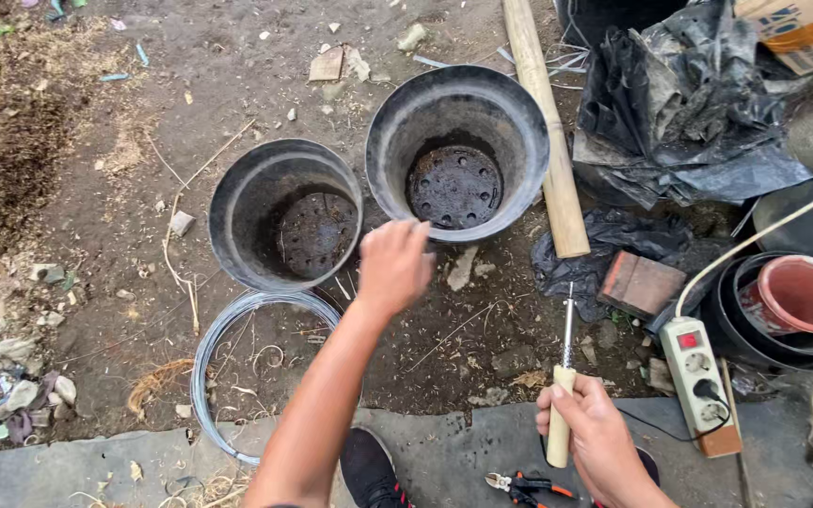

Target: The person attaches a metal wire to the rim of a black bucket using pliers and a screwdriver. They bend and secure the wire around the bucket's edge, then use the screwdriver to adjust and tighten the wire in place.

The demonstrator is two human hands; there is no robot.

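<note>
Head view. My left hand (392,266) reaches forward, its fingers curled loosely and closed on nothing, at the near rim of the right pot (456,150). Whether the fingertips touch that rim I cannot tell. This pot stands upright on the dirt ground (105,216), just beside the left pot (284,214); both are black plastic with drain holes in the base. I judge the right pot light and thin-walled, so it will flex if squeezed; the stiff rolled rim is the best place to take hold.

My right hand (595,435) has its grip pressed tight around the wooden handle of a tool (563,386), metal shaft pointing away from me. The handle looks dry and firm, not slippery.

A wire coil (228,362) lies near the left pot, pliers (524,486) lie by my shoe, and a power strip (698,376) sits to the right.
</note>
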